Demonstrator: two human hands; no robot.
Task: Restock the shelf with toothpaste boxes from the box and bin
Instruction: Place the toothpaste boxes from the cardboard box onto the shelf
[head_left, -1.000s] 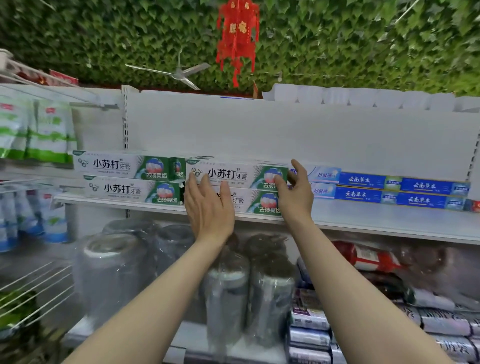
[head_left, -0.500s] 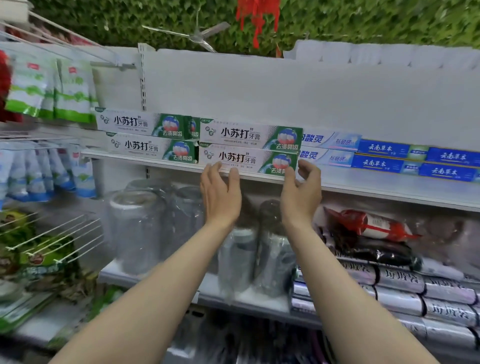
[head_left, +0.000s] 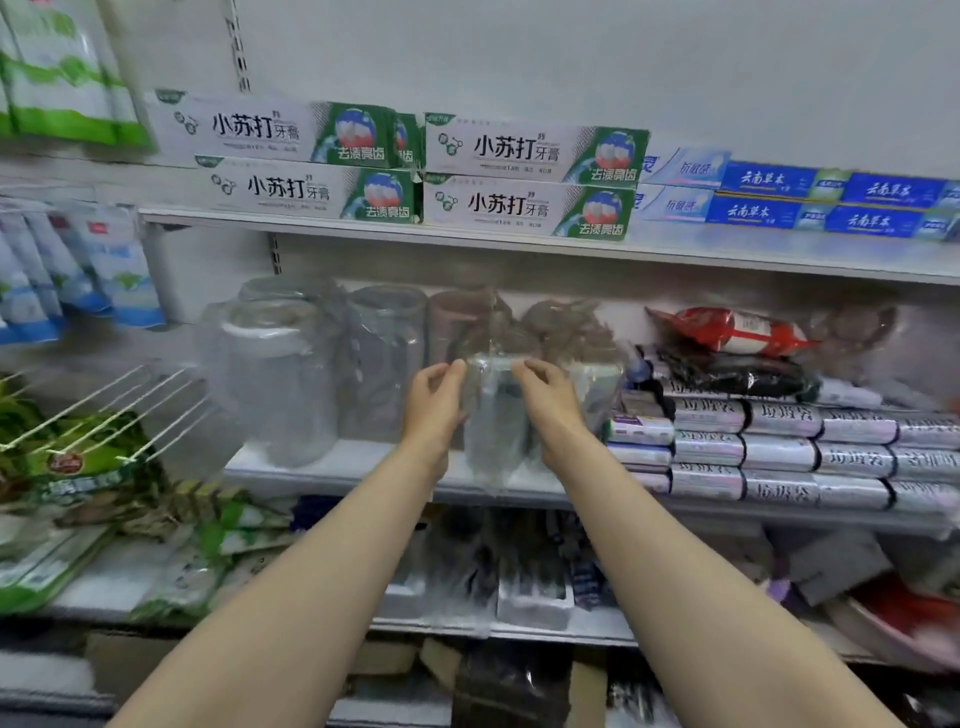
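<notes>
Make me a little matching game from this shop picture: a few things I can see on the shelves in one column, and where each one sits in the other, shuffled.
Things:
1. green-and-white toothpaste boxes
2. blue toothpaste boxes
3. red packet
4. clear wrapped jars

Places:
A. middle shelf, far right, on top of dark packs
B. top shelf, right end
C. middle shelf, left
D. top shelf, left and centre, stacked two high

Pairs: 1-D, 2-B, 3-A, 4-C

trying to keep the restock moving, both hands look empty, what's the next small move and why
Probably lower both hands toward the supply box for more toothpaste. The left hand and right hand hold nothing, fingers loosely curled, below the shelf. The green-and-white toothpaste boxes sit stacked two high there.
</notes>
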